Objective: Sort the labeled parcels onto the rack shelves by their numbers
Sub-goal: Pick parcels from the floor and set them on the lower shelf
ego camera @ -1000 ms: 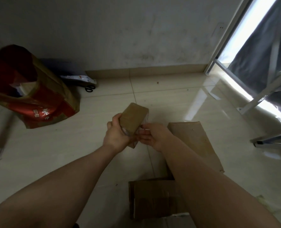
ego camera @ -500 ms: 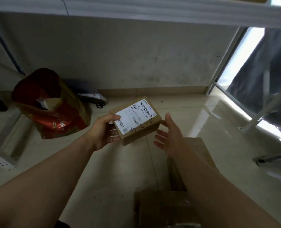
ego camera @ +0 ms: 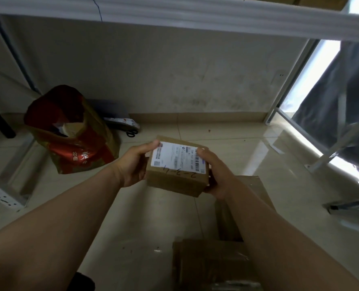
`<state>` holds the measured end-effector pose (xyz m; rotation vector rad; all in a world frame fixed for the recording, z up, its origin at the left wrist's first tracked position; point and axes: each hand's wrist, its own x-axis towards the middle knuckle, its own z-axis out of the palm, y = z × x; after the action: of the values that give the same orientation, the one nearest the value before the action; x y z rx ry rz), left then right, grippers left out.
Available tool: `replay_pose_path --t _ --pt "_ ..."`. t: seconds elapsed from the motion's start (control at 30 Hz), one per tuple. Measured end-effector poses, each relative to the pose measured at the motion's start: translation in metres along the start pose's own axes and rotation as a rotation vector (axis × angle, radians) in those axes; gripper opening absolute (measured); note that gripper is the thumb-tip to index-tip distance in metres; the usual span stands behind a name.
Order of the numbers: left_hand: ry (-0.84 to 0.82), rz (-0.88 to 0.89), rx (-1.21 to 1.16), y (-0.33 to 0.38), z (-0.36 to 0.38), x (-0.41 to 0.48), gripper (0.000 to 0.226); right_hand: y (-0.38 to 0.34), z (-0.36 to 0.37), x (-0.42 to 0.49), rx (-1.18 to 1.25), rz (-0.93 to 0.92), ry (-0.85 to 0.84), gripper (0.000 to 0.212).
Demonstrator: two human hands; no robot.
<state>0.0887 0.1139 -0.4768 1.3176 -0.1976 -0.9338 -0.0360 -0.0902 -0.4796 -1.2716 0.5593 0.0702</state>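
A small brown cardboard parcel (ego camera: 175, 181) with a white shipping label and a handwritten number on top is held above the tiled floor at the middle of the view. My left hand (ego camera: 132, 164) grips its left end, thumb over the top edge. My right hand (ego camera: 216, 175) grips its right end, thumb on the label. A white rack shelf (ego camera: 174, 15) runs across the top of the view, well above the parcel. More cardboard parcels (ego camera: 212, 265) lie on the floor below my right arm.
A red and gold paper bag (ego camera: 73, 139) stands on the floor at left, with scissors (ego camera: 131, 133) and a flat package behind it. A white perforated rack upright (ego camera: 2, 196) lies at the left edge. Metal frame legs (ego camera: 342, 204) and a bright window are at right.
The parcel was turned label-up and swung level. My right hand, open beside it half a second ago, now grips its right end. The view tilted up and the rack shelf came into sight.
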Motion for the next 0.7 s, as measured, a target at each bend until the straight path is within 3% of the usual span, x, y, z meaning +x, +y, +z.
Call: replay_pose_path --t 0.1,0.2,0.33,0.47,0.53,0.63,0.7 --pt "0.105 0.015 -0.197 -0.002 0.000 0.008 0.077 -0.003 -0.004 -0.003 0.193 0.003 0.059 0.033" --pt "0.111 -0.086 -0.133 -0.008 0.005 0.006 0.092 -0.005 -0.001 -0.004 0.331 -0.051 0.073 0.027" --pt "-0.081 -0.159 -0.044 -0.012 0.024 -0.001 0.073 -0.006 0.010 -0.006 0.393 -0.111 0.036 0.025" --pt "-0.078 -0.053 0.028 -0.006 0.041 0.001 0.062 -0.005 0.017 -0.007 0.275 -0.077 -0.065 0.020" --pt "-0.026 -0.008 0.096 -0.001 0.041 0.000 0.066 -0.003 0.017 -0.009 0.131 -0.036 -0.083 0.031" --pt "-0.008 0.003 0.251 0.008 0.032 -0.007 0.078 -0.005 0.013 -0.010 0.035 -0.077 -0.035 0.073" --pt "-0.051 -0.014 0.363 0.014 0.030 -0.014 0.091 -0.007 0.005 -0.009 0.091 -0.149 -0.007 0.078"
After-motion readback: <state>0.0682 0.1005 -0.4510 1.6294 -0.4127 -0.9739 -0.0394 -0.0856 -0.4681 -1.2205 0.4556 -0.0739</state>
